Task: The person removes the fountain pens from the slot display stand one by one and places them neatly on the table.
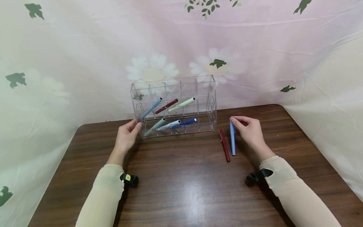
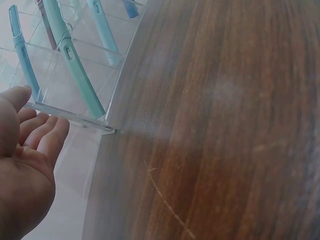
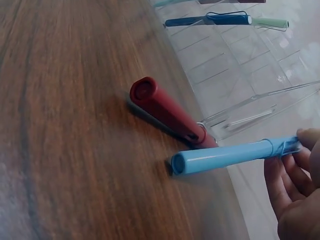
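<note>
My left hand holds the left side of a clear tiered pen rack, thumb in front and fingers behind its side panel. To the rack's right, my right hand pinches a light blue pen by its clip end, the other end pointing down toward the table. Just left of it a dark red pen lies on the table. The rack's middle tier bears a blue pen, a dark red pen and a pale green pen.
Leaning in the lowest tier are a green pen, a pale blue pen and a dark blue pen. The rack stands near the back of a brown wooden table, before a flowered cloth. Small black cameras sit on both wrists.
</note>
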Available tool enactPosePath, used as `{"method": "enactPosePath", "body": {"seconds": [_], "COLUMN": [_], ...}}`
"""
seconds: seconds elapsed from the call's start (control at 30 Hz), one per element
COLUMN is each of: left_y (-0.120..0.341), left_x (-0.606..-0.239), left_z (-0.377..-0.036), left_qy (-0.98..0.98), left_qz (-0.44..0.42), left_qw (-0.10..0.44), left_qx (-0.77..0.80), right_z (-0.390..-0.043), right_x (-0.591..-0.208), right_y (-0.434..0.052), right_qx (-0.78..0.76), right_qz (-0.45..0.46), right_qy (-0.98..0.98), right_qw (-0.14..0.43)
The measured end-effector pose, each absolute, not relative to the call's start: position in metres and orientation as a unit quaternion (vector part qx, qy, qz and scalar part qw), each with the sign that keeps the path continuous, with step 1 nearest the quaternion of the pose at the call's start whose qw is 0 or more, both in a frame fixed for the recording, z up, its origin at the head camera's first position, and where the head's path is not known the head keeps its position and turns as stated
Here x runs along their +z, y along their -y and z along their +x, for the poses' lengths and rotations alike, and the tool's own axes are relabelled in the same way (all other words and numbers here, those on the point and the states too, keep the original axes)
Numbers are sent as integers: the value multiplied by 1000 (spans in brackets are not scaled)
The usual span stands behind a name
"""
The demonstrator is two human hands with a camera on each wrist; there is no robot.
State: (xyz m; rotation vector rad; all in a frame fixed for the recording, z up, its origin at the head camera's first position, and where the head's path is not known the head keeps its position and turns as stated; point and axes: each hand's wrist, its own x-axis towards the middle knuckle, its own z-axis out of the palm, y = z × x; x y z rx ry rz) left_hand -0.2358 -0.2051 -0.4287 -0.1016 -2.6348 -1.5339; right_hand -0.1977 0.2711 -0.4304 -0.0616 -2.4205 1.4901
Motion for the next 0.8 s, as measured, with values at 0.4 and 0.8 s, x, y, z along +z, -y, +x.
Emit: {"method": "enactPosePath", "body": {"seconds": [0.4, 0.8], "left_y": [207, 205], "left_x": [-432, -429], "left_z": [-238, -236], "left_qy": [862, 862], "left_qz": [-32, -35], "left_qw": [40, 46], "left_qx": [-504, -504], "right_z": [-198, -199], "right_x": [-446, -448], "right_y": [-272, -271], "right_qx": [489, 478], "right_qz": [-48, -80], "right_qy": [866, 872], "right_qw": [94, 73]}}
